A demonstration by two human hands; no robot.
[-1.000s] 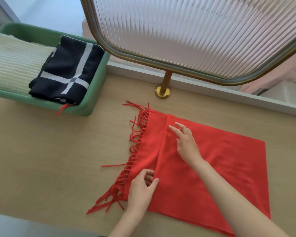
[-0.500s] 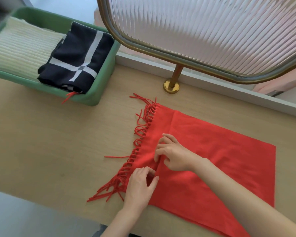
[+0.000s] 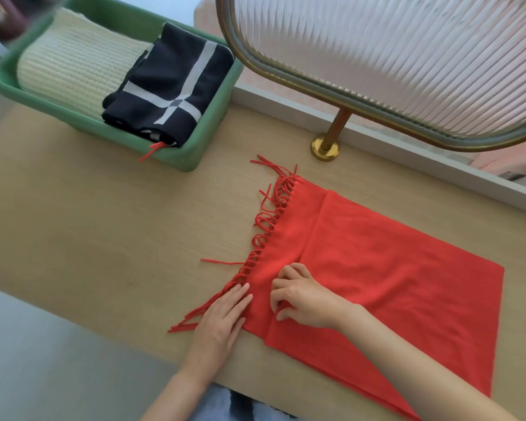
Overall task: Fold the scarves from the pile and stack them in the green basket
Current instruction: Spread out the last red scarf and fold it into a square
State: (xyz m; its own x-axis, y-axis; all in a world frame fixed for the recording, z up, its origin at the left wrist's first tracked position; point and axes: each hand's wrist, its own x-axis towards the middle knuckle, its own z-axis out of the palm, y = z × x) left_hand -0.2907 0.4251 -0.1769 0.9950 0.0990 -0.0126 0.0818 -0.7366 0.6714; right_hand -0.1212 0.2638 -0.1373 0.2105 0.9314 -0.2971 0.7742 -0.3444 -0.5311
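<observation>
Red scarf [image 3: 392, 278]: lies folded flat on the bench [image 3: 104, 223], right of centre, its near corner reaching past the bench's front edge. A shorter top layer ends in a straight edge that runs from the far side down towards the hands.
Fringe [image 3: 271, 220]: runs along the scarf's left end, its strands looped and splayed over the wood.
Left grip [image 3: 222, 323]: the left hand lies flat with the fingers straight and together. It presses on the near end of the fringe and the scarf's edge and holds nothing.
Right grip [image 3: 304, 302]: the right hand rests on the cloth just beside the left hand, its fingers bent and its fingertips on the scarf near the top layer's edge. Whether it pinches the fabric cannot be told.
Green basket [image 3: 216, 123]: stands at the far left of the bench, well apart from the red scarf.
Cream scarf [image 3: 79, 65]: folded, ribbed, in the basket's left part.
Dark scarf [image 3: 176, 86]: folded, with white stripes, partly overlapping the cream one in the right part.
Red strand [image 3: 151, 150]: hangs over the basket's near wall.
Ribbed glass screen [image 3: 392, 56]: stands behind the scarf on a brass foot [image 3: 325, 148].
</observation>
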